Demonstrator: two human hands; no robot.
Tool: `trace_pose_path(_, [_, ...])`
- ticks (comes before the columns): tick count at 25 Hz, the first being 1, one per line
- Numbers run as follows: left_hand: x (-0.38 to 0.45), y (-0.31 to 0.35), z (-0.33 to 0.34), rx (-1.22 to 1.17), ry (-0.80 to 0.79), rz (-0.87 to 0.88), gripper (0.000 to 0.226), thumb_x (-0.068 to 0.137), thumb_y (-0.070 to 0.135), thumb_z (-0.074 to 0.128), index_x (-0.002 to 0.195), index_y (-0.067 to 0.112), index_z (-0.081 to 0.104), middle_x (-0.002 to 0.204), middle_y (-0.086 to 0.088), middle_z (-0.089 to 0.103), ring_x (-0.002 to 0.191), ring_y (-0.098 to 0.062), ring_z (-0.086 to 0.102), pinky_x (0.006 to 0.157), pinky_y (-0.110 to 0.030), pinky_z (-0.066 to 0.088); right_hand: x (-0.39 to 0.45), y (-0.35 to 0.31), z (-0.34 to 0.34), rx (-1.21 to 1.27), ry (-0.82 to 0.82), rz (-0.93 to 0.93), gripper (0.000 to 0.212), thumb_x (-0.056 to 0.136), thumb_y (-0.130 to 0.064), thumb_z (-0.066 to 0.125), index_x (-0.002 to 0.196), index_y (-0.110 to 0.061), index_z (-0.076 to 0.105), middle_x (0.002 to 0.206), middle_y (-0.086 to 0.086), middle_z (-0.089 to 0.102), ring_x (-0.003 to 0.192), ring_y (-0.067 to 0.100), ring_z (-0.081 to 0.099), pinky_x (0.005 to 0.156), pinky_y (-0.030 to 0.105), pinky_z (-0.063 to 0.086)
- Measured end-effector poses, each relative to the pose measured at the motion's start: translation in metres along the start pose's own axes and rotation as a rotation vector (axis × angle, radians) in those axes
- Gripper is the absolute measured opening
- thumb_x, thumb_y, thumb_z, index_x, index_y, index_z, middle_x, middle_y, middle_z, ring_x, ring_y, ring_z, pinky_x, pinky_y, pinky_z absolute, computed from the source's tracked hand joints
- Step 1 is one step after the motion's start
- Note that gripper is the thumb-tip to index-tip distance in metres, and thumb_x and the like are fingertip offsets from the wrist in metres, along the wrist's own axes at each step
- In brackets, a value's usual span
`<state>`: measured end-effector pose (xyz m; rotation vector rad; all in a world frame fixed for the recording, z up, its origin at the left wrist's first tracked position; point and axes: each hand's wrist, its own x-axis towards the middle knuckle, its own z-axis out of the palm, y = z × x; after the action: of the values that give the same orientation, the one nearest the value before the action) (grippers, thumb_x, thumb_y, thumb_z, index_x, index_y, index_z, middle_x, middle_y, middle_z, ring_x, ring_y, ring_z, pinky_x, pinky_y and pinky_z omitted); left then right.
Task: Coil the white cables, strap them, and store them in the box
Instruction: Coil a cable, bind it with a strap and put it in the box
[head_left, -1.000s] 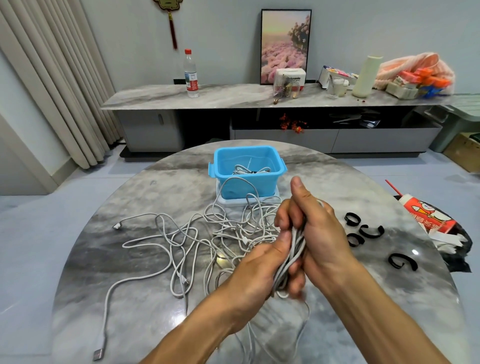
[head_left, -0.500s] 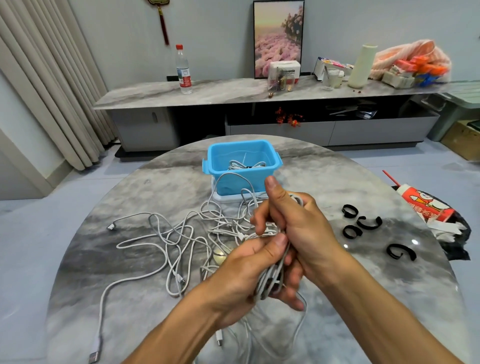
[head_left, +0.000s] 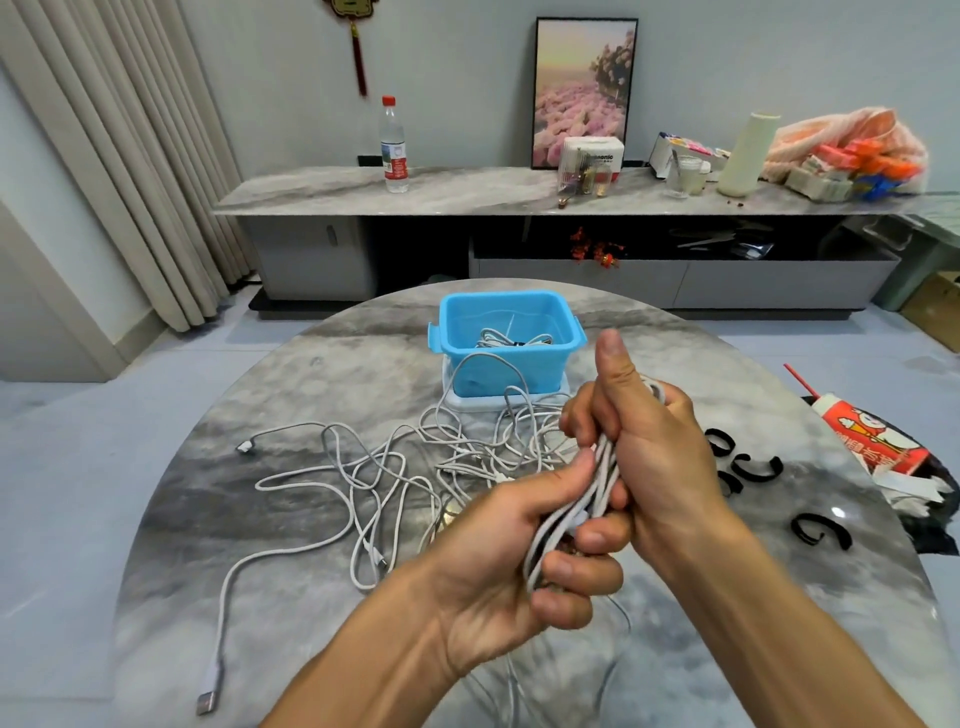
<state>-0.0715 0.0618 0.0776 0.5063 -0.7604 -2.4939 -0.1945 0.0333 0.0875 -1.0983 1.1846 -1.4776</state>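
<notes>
We grip a coiled white cable (head_left: 582, 512) in both our left hand (head_left: 511, 558) and right hand (head_left: 641, 441) above the table (head_left: 779, 649), loose cables (head_left: 374, 467) sprawling between us and the blue box (head_left: 506, 338), black straps (head_left: 753, 467) lying right.

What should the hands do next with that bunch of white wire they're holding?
Probably the right hand should let go and reach for a black strap lying just to its right on the table. Both hands grip the bundle, which looks gathered, with only a little cable hanging loose below and no strap on it. The left hand could hold it alone.
</notes>
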Motion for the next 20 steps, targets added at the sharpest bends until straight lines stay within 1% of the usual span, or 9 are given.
trace_pose_path(4, [-0.002,-0.005,-0.001,0.01,0.065,0.025,0.023,0.097,0.034,0.049,0.087,0.015,0.055,0.063,0.0,0.04,0.037,0.001,0.03,0.027,-0.008,0.022,-0.004,-0.001,-0.004,-0.213,-0.053,-0.106,0.063,0.088,-0.063,0.054,0.038,-0.024,0.052,0.061,0.035,0.046,0.052,0.026,0.042,0.042,0.023,0.036])
trace_pose_path(6, [-0.001,-0.005,0.002,0.041,0.073,0.051,0.024,0.098,0.035,0.05,0.085,0.016,0.056,0.061,0.003,0.035,0.037,0.001,0.027,0.028,-0.01,0.02,-0.002,-0.003,-0.007,-0.24,-0.06,-0.142,0.062,0.087,-0.065,0.056,0.04,-0.025,0.053,0.063,0.036,0.049,0.048,0.023,0.04,0.04,0.024,0.035])
trace_pose_path(8, [0.0,-0.005,0.005,0.117,0.127,0.132,0.026,0.098,0.039,0.052,0.083,0.018,0.056,0.06,0.004,0.034,0.037,0.0,0.024,0.029,-0.009,0.019,0.002,0.0,-0.009,-0.127,-0.096,-0.148,0.053,0.081,-0.067,0.062,0.05,-0.025,0.059,0.068,0.02,0.065,0.058,0.023,0.054,0.05,0.024,0.046])
trace_pose_path(9, [0.001,-0.003,0.007,0.122,0.154,0.195,0.025,0.096,0.039,0.053,0.083,0.018,0.054,0.059,0.004,0.034,0.036,0.0,0.023,0.03,-0.009,0.019,0.002,0.004,-0.008,0.03,-0.207,-0.108,0.043,0.076,-0.068,0.068,0.066,-0.025,0.067,0.082,0.011,0.073,0.071,0.022,0.065,0.06,0.026,0.053])
trace_pose_path(11, [-0.004,0.01,0.002,0.0,0.2,0.377,0.023,0.094,0.038,0.051,0.085,0.017,0.052,0.059,0.006,0.033,0.035,0.001,0.023,0.028,-0.01,0.018,-0.007,0.016,0.004,0.315,-0.52,0.114,0.066,0.062,-0.065,0.08,0.108,-0.02,0.066,0.103,0.002,0.075,0.093,0.019,0.072,0.074,0.031,0.059])
trace_pose_path(13, [-0.018,0.034,-0.01,-0.148,0.244,0.59,0.023,0.097,0.037,0.044,0.086,0.018,0.051,0.06,0.008,0.03,0.037,0.001,0.018,0.026,-0.011,0.016,-0.026,0.035,0.015,0.168,-0.846,0.29,0.058,0.064,-0.06,0.083,0.102,-0.019,0.068,0.086,-0.005,0.074,0.08,0.016,0.072,0.072,0.028,0.056])
trace_pose_path(15, [-0.036,0.061,-0.027,-0.187,0.331,0.756,0.029,0.102,0.037,0.036,0.084,0.02,0.048,0.06,0.009,0.029,0.038,-0.003,0.017,0.028,-0.012,0.016,-0.037,0.048,0.009,-0.298,-1.022,0.229,0.028,0.084,-0.049,0.073,0.08,-0.023,0.066,0.063,-0.01,0.066,0.059,0.012,0.065,0.059,0.021,0.048])
trace_pose_path(17, [-0.052,0.078,-0.041,-0.07,0.508,0.825,0.031,0.104,0.039,0.035,0.082,0.021,0.047,0.059,0.009,0.03,0.038,-0.002,0.022,0.03,-0.015,0.018,-0.028,0.04,-0.006,-0.46,-0.931,0.237,0.032,0.096,-0.04,0.062,0.069,-0.023,0.061,0.057,-0.001,0.058,0.045,0.01,0.058,0.046,0.019,0.038])
trace_pose_path(20, [-0.051,0.08,-0.05,0.405,0.863,0.852,0.035,0.105,0.037,0.037,0.079,0.018,0.048,0.053,0.007,0.036,0.037,-0.006,0.028,0.034,-0.019,0.025,-0.002,0.009,-0.032,-0.338,-0.619,0.182,0.036,0.089,-0.047,0.063,0.065,-0.019,0.065,0.049,0.003,0.05,0.042,0.01,0.046,0.046,0.018,0.033])
